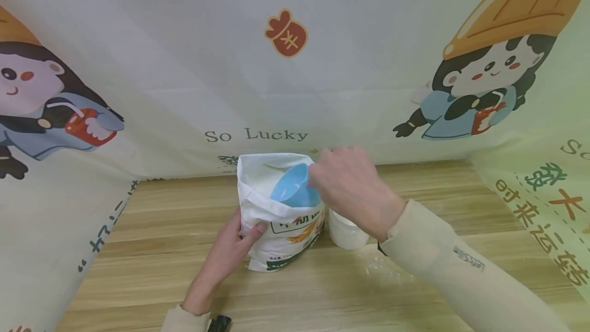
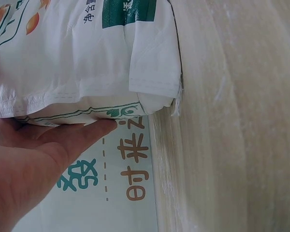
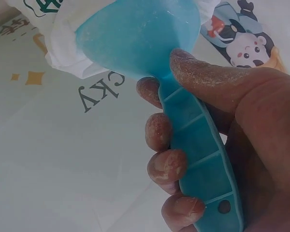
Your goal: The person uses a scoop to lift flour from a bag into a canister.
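An open white flour bag [image 1: 281, 240] with printed lettering and a wheat-coloured picture stands upright on the table. My left hand [image 1: 235, 245] grips its left side, thumb on the front and fingers going behind; the left wrist view shows the hand [image 2: 43, 150] against the bag's side [image 2: 87, 63] near its bottom. My right hand [image 1: 348, 183] is above the bag's right rim, curled round the handle of a blue scoop [image 1: 297, 186]. The scoop's bowl lies within the bag's mouth. White powder clings to the right fingers [image 3: 166, 166]. How much the bag holds is hidden.
Just right of the bag, partly under my right wrist, stands a round whitish tub [image 1: 348, 232]. Something clear and shiny, perhaps plastic film [image 1: 387, 273], lies on the wood-grain table [image 1: 152, 250]. A printed cloth [image 1: 184, 65] rises behind and on both sides.
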`<state>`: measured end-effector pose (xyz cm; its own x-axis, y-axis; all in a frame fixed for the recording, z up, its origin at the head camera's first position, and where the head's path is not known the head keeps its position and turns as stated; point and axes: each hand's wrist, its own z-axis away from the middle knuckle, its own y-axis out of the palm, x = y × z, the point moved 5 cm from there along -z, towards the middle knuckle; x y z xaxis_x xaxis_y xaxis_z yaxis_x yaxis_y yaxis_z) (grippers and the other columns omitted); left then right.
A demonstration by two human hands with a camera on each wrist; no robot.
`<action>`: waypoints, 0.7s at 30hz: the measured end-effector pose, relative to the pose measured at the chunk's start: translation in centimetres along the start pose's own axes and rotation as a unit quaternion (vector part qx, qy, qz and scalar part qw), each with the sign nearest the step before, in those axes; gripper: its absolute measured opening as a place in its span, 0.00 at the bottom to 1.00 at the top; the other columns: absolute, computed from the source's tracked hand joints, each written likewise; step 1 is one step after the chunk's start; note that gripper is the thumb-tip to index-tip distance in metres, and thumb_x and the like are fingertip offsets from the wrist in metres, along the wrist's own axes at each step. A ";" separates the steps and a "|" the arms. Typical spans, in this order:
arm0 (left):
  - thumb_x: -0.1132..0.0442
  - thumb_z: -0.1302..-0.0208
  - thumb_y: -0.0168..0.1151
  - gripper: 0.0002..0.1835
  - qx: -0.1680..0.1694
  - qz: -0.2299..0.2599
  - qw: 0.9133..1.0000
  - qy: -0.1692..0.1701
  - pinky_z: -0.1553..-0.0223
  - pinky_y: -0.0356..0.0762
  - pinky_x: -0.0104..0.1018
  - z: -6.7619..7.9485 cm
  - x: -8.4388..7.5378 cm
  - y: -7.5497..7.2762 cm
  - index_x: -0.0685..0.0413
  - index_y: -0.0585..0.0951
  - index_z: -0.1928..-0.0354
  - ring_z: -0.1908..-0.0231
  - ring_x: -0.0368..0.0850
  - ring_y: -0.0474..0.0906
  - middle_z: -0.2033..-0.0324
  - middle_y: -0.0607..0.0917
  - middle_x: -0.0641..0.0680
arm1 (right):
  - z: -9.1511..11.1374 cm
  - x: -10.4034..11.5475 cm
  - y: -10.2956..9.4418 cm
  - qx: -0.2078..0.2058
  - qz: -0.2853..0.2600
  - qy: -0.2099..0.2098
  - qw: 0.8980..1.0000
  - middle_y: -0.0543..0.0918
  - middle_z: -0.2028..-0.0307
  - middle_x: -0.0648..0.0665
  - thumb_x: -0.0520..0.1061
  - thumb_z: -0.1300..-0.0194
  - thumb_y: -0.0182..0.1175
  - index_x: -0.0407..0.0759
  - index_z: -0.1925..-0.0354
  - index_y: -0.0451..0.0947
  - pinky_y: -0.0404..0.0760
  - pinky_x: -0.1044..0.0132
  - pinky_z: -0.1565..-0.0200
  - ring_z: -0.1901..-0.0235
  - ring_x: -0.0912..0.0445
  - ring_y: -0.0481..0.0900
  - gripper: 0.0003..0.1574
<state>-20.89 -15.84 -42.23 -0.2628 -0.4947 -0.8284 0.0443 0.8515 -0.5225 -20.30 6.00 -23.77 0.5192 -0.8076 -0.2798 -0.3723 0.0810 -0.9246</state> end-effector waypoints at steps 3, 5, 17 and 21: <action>0.51 0.25 0.63 0.32 0.001 0.001 1.000 0.001 0.42 0.78 0.63 0.0 0.0 0.0 0.52 0.67 0.25 0.38 0.63 0.77 0.37 0.80 0.62 | -0.2 0.0 0.1 0.008 0.003 0.002 1.000 0.66 0.83 0.50 0.54 0.31 0.69 0.47 0.80 0.80 0.60 0.66 0.82 0.82 0.57 0.58 0.23; 0.51 0.25 0.63 0.32 0.002 0.004 1.000 0.001 0.41 0.78 0.63 0.0 0.0 0.0 0.52 0.66 0.25 0.38 0.63 0.77 0.37 0.80 0.62 | -0.2 0.1 0.2 0.014 0.005 0.002 1.000 0.66 0.83 0.50 0.55 0.30 0.69 0.47 0.79 0.81 0.61 0.67 0.82 0.82 0.57 0.59 0.23; 0.51 0.24 0.63 0.29 0.002 0.010 1.000 0.000 0.42 0.78 0.62 0.0 0.1 0.1 0.53 0.69 0.28 0.39 0.62 0.78 0.38 0.80 0.62 | -0.9 0.5 0.7 0.045 0.000 0.001 0.999 0.72 0.80 0.50 0.54 0.28 0.66 0.48 0.74 0.84 0.67 0.66 0.81 0.80 0.57 0.63 0.19; 0.51 0.24 0.62 0.29 0.002 0.011 1.000 0.002 0.42 0.79 0.62 0.0 0.0 0.1 0.53 0.69 0.28 0.39 0.62 0.78 0.39 0.81 0.62 | -1.2 0.6 0.9 0.055 0.006 -0.002 0.998 0.74 0.78 0.50 0.54 0.27 0.66 0.47 0.70 0.86 0.70 0.67 0.80 0.79 0.57 0.66 0.17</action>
<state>-20.93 -15.77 -42.29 -0.2650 -0.4747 -0.8393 0.0540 0.8618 -0.5044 -21.22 4.90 -24.49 0.5189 -0.8036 -0.2915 -0.2910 0.1545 -0.9442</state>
